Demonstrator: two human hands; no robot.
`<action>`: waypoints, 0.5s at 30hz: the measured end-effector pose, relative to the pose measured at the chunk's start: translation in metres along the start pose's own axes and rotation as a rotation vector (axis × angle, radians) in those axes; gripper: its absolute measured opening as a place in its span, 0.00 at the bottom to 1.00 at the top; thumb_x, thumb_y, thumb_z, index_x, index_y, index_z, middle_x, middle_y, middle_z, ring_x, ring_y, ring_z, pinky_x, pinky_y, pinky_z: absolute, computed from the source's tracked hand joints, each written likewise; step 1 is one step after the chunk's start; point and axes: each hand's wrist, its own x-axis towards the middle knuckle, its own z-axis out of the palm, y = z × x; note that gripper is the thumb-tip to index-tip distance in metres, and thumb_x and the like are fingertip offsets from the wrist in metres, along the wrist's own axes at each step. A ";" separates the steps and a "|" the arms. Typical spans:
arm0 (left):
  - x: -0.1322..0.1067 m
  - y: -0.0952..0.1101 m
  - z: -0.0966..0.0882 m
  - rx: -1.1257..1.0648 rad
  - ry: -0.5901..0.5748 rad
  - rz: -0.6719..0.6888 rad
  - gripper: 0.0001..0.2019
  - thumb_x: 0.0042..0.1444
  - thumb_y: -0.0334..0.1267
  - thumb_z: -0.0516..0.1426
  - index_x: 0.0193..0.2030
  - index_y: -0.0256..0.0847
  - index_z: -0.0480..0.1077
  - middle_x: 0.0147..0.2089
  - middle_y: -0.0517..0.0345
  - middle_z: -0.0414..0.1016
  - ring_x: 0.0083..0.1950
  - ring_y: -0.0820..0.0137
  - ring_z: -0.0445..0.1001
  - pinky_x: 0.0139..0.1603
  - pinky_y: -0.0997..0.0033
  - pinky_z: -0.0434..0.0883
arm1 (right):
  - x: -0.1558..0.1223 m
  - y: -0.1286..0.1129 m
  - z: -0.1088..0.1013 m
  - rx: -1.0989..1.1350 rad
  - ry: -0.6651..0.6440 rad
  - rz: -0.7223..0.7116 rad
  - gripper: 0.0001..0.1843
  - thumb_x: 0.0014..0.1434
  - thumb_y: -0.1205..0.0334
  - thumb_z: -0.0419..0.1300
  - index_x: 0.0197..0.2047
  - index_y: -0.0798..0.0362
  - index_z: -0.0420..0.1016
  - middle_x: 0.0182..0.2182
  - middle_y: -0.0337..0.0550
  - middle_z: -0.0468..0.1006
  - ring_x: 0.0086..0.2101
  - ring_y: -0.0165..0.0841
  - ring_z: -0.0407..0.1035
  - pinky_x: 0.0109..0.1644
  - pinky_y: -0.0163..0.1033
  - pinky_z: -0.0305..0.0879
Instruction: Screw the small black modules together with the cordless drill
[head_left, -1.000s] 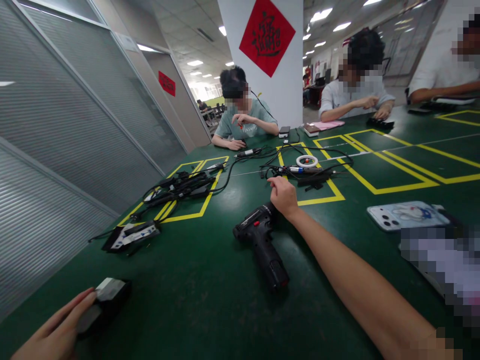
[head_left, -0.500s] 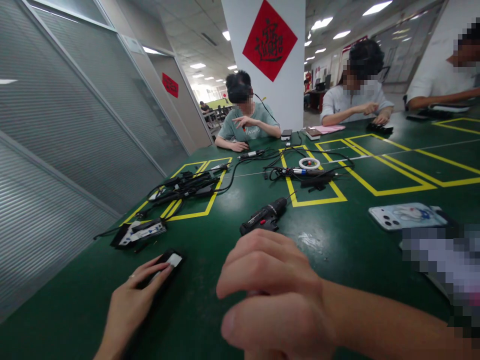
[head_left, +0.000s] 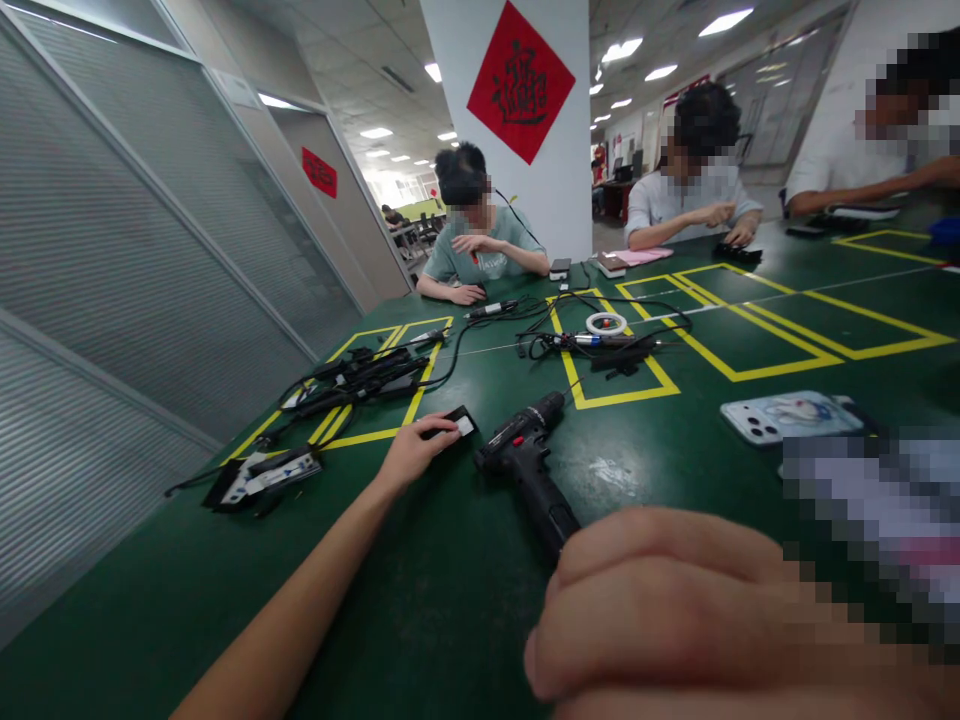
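Observation:
With its arm stretched forward, my left hand (head_left: 411,455) has its fingers closed on a small flat black piece with a white label (head_left: 465,425), low over the table just left of the drill. A black cordless drill (head_left: 529,440) lies on the table, its thin bit pointing away to the right and its handle running back toward me. Large in the foreground, my right hand (head_left: 667,610) is closed, knuckles toward the camera, near the end of the drill's handle. Whatever its curled fingers hold, if anything, is hidden.
Tangled black cables and tools (head_left: 360,380) lie left on the green table; nearby sit black pieces with white labels (head_left: 262,475). A white ring (head_left: 606,324) and corded tools (head_left: 592,345) lie ahead. A phone (head_left: 791,415) is at right. Several people work across the table.
My left hand has carried the black piece forward and right, close to the drill. My right hand has shifted right and nearer the camera, uncovering the drill's handle. The view has turned slightly.

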 end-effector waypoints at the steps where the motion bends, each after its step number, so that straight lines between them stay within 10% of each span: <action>1: 0.011 0.002 0.006 0.009 -0.027 0.049 0.17 0.50 0.48 0.59 0.39 0.36 0.76 0.56 0.50 0.70 0.54 0.59 0.69 0.59 0.58 0.59 | -0.002 0.010 0.004 -0.030 0.018 -0.025 0.28 0.44 0.66 0.60 0.48 0.30 0.70 0.29 0.38 0.75 0.34 0.38 0.71 0.29 0.44 0.68; 7: 0.064 0.008 0.045 -0.013 -0.041 0.202 0.16 0.48 0.46 0.60 0.40 0.39 0.76 0.51 0.49 0.71 0.55 0.62 0.66 0.61 0.61 0.59 | -0.047 0.091 0.044 -0.528 -0.317 0.514 0.17 0.58 0.57 0.54 0.50 0.51 0.69 0.36 0.53 0.75 0.33 0.42 0.71 0.33 0.47 0.67; 15: 0.089 0.008 0.074 -0.024 -0.002 0.292 0.15 0.52 0.46 0.57 0.41 0.39 0.76 0.47 0.50 0.71 0.52 0.62 0.67 0.58 0.61 0.60 | -0.084 0.118 0.079 -0.737 -0.739 0.910 0.48 0.45 0.46 0.65 0.63 0.62 0.56 0.41 0.69 0.73 0.35 0.52 0.72 0.33 0.51 0.67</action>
